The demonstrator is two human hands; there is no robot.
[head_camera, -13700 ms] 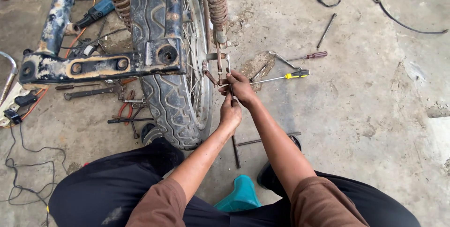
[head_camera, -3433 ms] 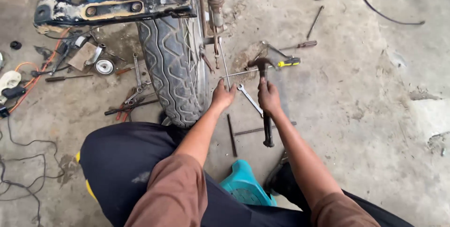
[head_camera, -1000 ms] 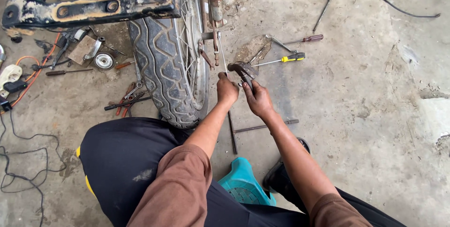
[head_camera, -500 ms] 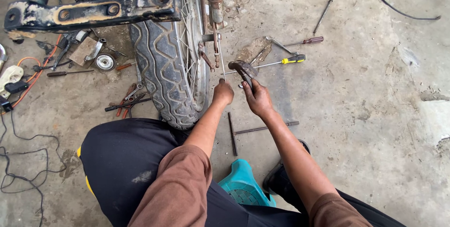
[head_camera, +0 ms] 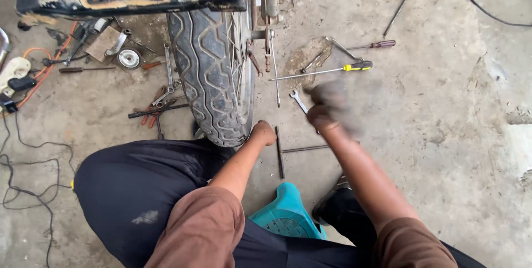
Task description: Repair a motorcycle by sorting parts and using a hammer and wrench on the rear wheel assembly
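1. Steel rod (head_camera: 279,151), thin and dark, lies on the concrete floor (head_camera: 443,107) just beside the left hand (head_camera: 264,132); its long axis runs from near the knuckles back toward the person, roughly along the line of the forearm; the left grip is clenched into a fist low by the tyre, and I cannot tell whether anything sits inside it.
2. The right hand (head_camera: 328,104) is smeared with motion blur, raised a little above the floor; whether its grip is closed on a tool or released cannot be told.
3. A small open-ended spanner (head_camera: 299,101) lies just left of the right hand, touching the blur's edge, angled toward the wheel; a second rod (head_camera: 305,148) lies crosswise below that hand, meeting the first rod near its middle.
4. Of the two hands, the left is nearer the first rod and the rear tyre (head_camera: 213,74); the right is nearer the spanner and the crosswise rod.
5. Farther out, a yellow-handled screwdriver (head_camera: 354,67) points left toward the axle, beyond the right hand; a red-handled screwdriver (head_camera: 382,44) lies above it.
6. Left of the tyre, pliers and spanners (head_camera: 160,102) lie scattered, well apart from both hands; a teal stool (head_camera: 285,215) shows between the knees.
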